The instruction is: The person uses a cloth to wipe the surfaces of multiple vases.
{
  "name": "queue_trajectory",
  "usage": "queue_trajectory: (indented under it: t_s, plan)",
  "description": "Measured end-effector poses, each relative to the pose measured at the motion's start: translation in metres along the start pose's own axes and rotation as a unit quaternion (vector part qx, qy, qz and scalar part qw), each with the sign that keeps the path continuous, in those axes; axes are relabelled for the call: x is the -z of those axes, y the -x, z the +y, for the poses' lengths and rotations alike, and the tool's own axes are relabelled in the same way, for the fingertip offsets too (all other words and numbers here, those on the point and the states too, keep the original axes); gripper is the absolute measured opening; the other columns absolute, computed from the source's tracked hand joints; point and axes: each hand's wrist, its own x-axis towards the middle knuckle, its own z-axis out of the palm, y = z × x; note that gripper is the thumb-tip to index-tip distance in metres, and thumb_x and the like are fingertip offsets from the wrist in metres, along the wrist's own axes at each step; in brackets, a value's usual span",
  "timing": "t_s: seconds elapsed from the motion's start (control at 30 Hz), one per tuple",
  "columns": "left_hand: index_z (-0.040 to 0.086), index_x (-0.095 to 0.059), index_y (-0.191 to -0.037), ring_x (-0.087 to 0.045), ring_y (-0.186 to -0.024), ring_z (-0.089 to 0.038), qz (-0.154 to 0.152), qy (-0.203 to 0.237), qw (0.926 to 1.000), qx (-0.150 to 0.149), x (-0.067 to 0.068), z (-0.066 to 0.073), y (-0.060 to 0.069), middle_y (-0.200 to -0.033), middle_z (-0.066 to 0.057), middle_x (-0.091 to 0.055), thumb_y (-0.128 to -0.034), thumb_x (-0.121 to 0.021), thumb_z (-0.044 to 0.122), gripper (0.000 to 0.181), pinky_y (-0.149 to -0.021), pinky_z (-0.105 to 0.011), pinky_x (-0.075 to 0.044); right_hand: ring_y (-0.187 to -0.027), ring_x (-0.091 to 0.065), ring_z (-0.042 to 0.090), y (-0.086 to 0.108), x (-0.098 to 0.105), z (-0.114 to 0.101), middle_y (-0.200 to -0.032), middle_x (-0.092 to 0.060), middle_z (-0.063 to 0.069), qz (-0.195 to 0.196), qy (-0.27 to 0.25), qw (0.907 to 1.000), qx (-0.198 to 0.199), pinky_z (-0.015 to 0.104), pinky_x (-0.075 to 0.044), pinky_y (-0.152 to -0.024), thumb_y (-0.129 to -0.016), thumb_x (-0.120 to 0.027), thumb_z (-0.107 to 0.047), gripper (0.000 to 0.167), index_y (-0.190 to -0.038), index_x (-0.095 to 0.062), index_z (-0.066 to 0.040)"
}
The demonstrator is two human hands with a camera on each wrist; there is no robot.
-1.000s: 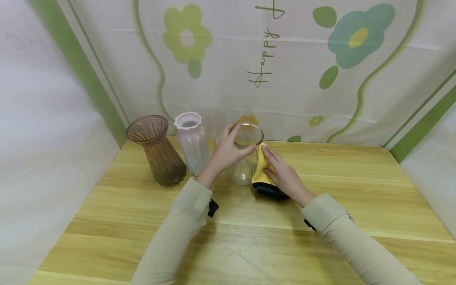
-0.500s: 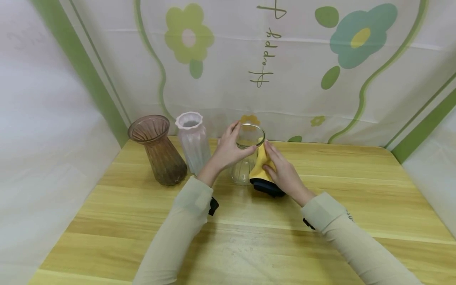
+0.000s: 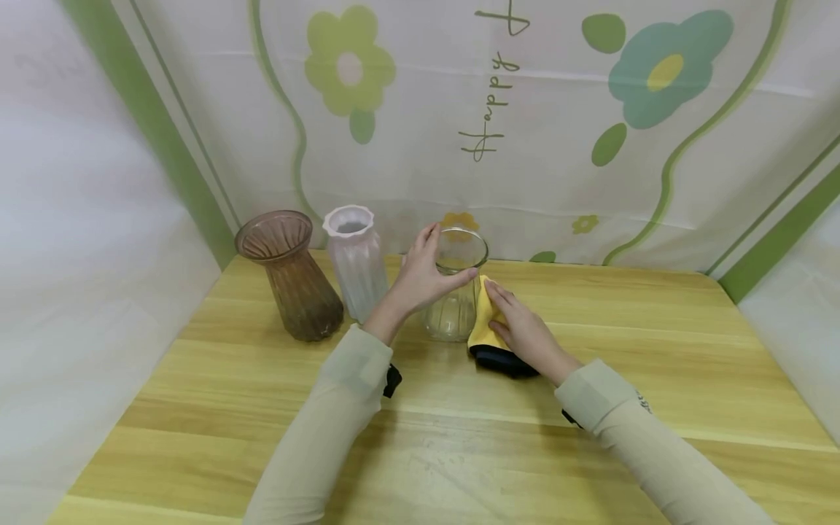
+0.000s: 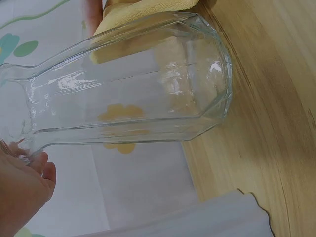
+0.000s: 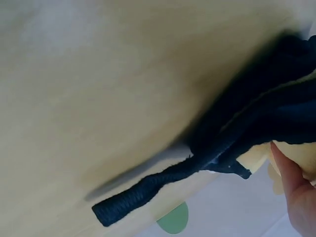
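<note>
The left hand point(image 3: 420, 275) gripped the clear vase point(image 3: 451, 317) round its rim; it appeared to stand upright on the worktop point(image 3: 420, 467). The right hand point(image 3: 528, 332) pinched the yellow cloth point(image 3: 484, 324) against or just beside the glass. Light, even strokes seemed best, with a firm hold keeping it off the pink-white vase point(image 3: 357, 273).

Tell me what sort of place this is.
Likely a curtained booth set up for tabletop work: a wood-grain table, a flower-printed curtain behind it, and white sheeting at both sides.
</note>
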Motion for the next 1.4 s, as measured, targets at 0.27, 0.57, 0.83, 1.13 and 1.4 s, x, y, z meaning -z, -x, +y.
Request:
queue_trajectory:
  t_s: [0.27,0.57,0.83,1.13,1.4]
  plan:
    - [0.009,-0.01,-0.155,-0.02,-0.143,-0.037,0.014,-0.005,0.9999,0.002,-0.001,0.002,0.001,-0.157,-0.012,-0.011,-0.0815,-0.067,0.055,0.104,-0.114,-0.057,-0.027,-0.103,-0.061,0.042,0.001,-0.001,0.001,-0.147,-0.041,0.022,0.02,-0.007,0.9996,0.021,0.046,-0.054,-0.086,-0.087,-0.067,-0.003,0.072,-0.148,-0.03,0.0]
    - [0.004,-0.016,-0.153,-0.026,-0.143,-0.039,0.006,-0.032,0.9995,0.002,0.004,0.005,0.001,-0.158,-0.016,-0.016,-0.0825,-0.068,0.052,0.1,-0.113,-0.053,-0.032,-0.109,-0.058,0.043,-0.006,0.006,-0.005,-0.148,-0.039,0.023,0.064,-0.022,0.9973,0.027,0.046,-0.055,-0.083,-0.086,-0.067,-0.002,0.072,-0.148,-0.03,0.0]
    - [0.007,-0.009,-0.154,-0.024,-0.144,-0.036,-0.023,-0.018,0.9996,0.005,0.003,0.006,-0.002,-0.16,-0.015,-0.011,-0.0826,-0.065,0.045,0.098,-0.113,-0.049,-0.033,-0.099,-0.062,0.042,-0.013,0.012,-0.014,-0.149,-0.037,0.024,0.099,-0.036,0.9941,0.027,0.046,-0.055,-0.08,-0.087,-0.065,-0.001,0.071,-0.148,-0.028,0.002]
    - [0.008,-0.009,-0.154,-0.019,-0.146,-0.036,-0.024,-0.009,0.9997,-0.001,0.0,0.003,-0.003,-0.16,-0.012,-0.008,-0.0841,-0.063,0.052,0.099,-0.115,-0.054,-0.028,-0.073,-0.061,0.032,-0.012,0.008,-0.011,-0.147,-0.039,0.023,0.09,-0.018,0.9955,0.022,0.04,-0.056,-0.072,-0.086,-0.067,-0.001,0.069,-0.146,-0.032,0.005]
    - [0.008,-0.007,-0.154,-0.019,-0.145,-0.037,-0.01,-0.005,0.9999,-0.001,-0.002,0.004,-0.002,-0.159,-0.013,-0.005,-0.0847,-0.063,0.055,0.101,-0.113,-0.056,-0.03,-0.055,-0.053,0.02,-0.006,0.002,-0.004,-0.146,-0.038,0.026,0.036,-0.001,0.9993,0.002,0.036,-0.054,-0.06,-0.089,-0.065,-0.006,0.07,-0.149,-0.029,-0.002]
